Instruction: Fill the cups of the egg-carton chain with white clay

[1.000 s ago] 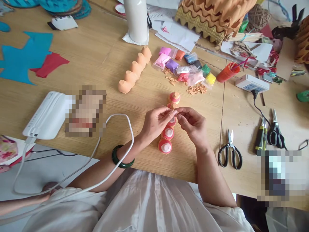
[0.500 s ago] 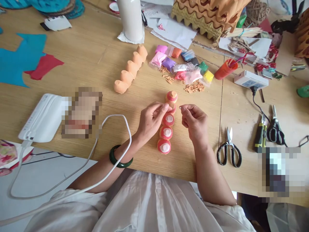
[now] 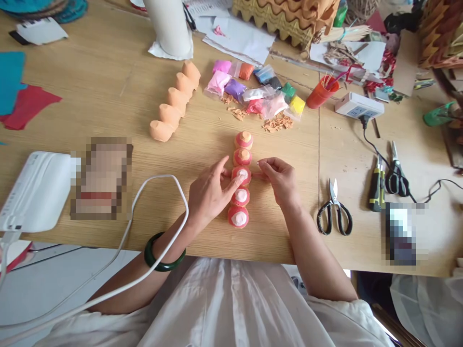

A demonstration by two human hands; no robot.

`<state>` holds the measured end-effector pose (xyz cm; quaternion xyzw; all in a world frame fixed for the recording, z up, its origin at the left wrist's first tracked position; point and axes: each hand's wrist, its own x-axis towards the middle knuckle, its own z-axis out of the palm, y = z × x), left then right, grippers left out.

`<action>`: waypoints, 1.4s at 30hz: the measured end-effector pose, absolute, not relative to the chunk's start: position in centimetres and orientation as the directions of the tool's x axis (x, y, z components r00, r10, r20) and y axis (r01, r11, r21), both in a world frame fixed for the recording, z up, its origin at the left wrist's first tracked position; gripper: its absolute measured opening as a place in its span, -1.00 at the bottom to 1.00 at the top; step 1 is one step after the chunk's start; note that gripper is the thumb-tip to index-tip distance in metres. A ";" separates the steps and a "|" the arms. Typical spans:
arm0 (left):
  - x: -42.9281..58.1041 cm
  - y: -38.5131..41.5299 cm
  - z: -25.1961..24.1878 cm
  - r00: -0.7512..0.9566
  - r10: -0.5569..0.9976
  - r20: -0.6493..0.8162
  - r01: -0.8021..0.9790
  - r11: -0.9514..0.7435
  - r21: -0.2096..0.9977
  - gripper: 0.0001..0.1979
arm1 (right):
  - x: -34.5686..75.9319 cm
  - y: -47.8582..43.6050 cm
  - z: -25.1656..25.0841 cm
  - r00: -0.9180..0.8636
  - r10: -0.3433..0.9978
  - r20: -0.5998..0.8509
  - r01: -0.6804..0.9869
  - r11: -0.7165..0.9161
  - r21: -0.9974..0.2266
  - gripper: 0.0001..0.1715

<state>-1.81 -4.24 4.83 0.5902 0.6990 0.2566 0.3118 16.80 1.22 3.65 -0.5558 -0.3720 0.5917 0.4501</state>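
Note:
A strip of egg-carton cups (image 3: 244,157) lies lengthwise in front of me, painted pink-red with tan rims. White clay-like patches (image 3: 239,219) top the nearer three cups; the far two have bare tan tips. My left hand (image 3: 213,190) is open, index finger raised, with its thumb touching the white patch on the middle cup and another finger at that cup's side. To the right of the strip, my right hand (image 3: 282,180) pinches a tiny white bit (image 3: 258,163), perhaps clay, between thumb and index finger. Another of its fingers reaches the middle cup's side.
Beyond lie an unpainted cup strip (image 3: 177,100), bags of coloured clay (image 3: 236,89) and tan scraps (image 3: 278,123). Scissors (image 3: 333,212) and a utility knife (image 3: 376,188) lie right. A white cable (image 3: 159,176) loops over my left forearm from a white device (image 3: 36,188).
My left thumb and fingers have moved from the second cup to the middle one and spread apart. My right hand has come closer to the strip. The whole view has shifted.

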 end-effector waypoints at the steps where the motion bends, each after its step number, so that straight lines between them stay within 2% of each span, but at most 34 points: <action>1: -1.6 -4.1 5.0 -0.109 0.984 -0.143 0.653 0.179 0.736 -0.31 | 16.7 0.9 3.6 0.012 0.944 -0.331 -0.148 -0.326 -0.934 -0.61; 4: -1.2 -3.6 4.8 -0.097 0.981 -0.168 0.509 0.195 0.838 -0.26 | 16.4 0.3 3.4 -0.010 0.944 -0.330 -0.207 -0.325 -0.923 -0.56; 8: -1.1 -2.9 3.9 -0.096 0.965 -0.244 0.117 0.254 0.960 -0.25 | 16.0 0.2 3.4 -0.004 0.955 -0.295 -0.262 -0.286 -0.922 -0.48; 11: -1.0 -2.4 3.7 -0.079 0.948 -0.307 -0.135 0.295 0.946 -0.42 | 16.0 0.2 3.5 -0.010 0.963 -0.269 -0.290 -0.260 -0.921 -0.48; 13: -0.7 -2.1 3.9 0.002 0.941 -0.338 -0.264 0.326 0.908 -0.54 | 16.1 0.1 3.5 -0.005 0.965 -0.260 -0.283 -0.251 -0.926 -0.50; 17: 0.1 -1.9 4.6 0.171 0.907 -0.385 -0.419 0.421 0.804 -0.60 | 15.9 -0.5 3.6 0.021 0.969 -0.245 -0.269 -0.231 -0.935 -0.51; 23: 0.9 -2.2 4.6 0.097 0.941 -0.324 -0.447 0.332 0.831 -0.68 | 15.8 -1.4 4.3 -0.005 0.987 -0.163 -0.231 -0.160 -0.960 -0.57; 27: 0.9 -2.2 4.5 0.080 0.950 -0.300 -0.435 0.304 0.848 -0.67 | 16.0 -1.9 5.2 0.009 0.998 -0.059 -0.073 -0.058 -0.996 -0.66; 32: 0.8 -2.3 4.9 0.028 0.962 -0.272 -0.403 0.260 0.878 -0.75 | 16.0 -2.9 6.1 -0.014 0.998 0.068 0.127 0.069 -0.990 -0.89; 42: 0.7 -2.8 4.4 0.050 0.964 -0.262 -0.419 0.259 0.870 -0.78 | 16.7 -3.3 7.3 -0.078 0.987 0.138 0.338 0.157 -0.928 -0.90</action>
